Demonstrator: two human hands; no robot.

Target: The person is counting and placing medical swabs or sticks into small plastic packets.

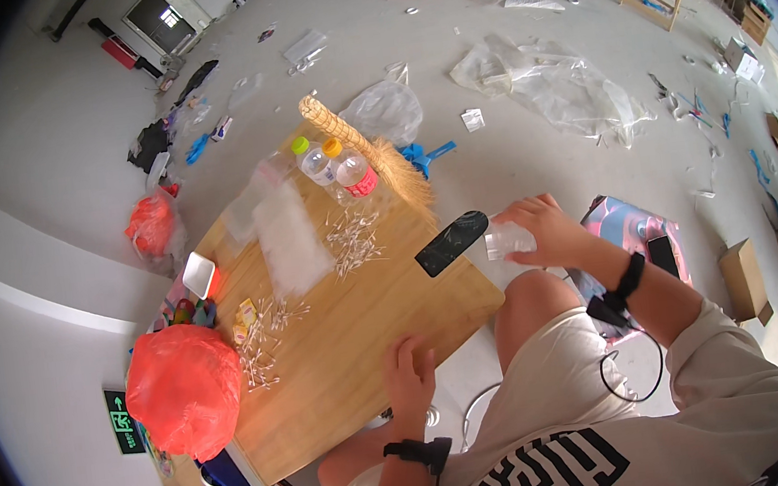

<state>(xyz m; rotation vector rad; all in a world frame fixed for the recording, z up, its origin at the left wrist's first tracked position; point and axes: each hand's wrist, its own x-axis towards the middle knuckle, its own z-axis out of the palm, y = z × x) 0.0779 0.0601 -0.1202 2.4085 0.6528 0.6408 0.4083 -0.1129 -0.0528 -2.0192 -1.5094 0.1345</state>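
Observation:
My right hand (549, 230) is closed around a small clear plastic container (508, 241), just off the table's right end. Beside it, on the corner of the wooden table (356, 372), lies a flat black object (452, 244) with a rounded end; its kind is unclear. At the near edge rests my left hand (411, 380), thumb and fingers apart, holding nothing. Loose cotton swabs lie in two heaps, one mid-table (355, 243) and another to the left (265, 348). Near the left heap sits a small yellow packet (244, 319).
A clear plastic bag (291, 240), two capped bottles (315, 163) and a straw hand broom (385, 162) occupy the far side. A white tray (201, 275) and red bag (185, 391) stand left. Right of my leg is a colourful box (632, 230); plastic sheeting (554, 90) litters the floor.

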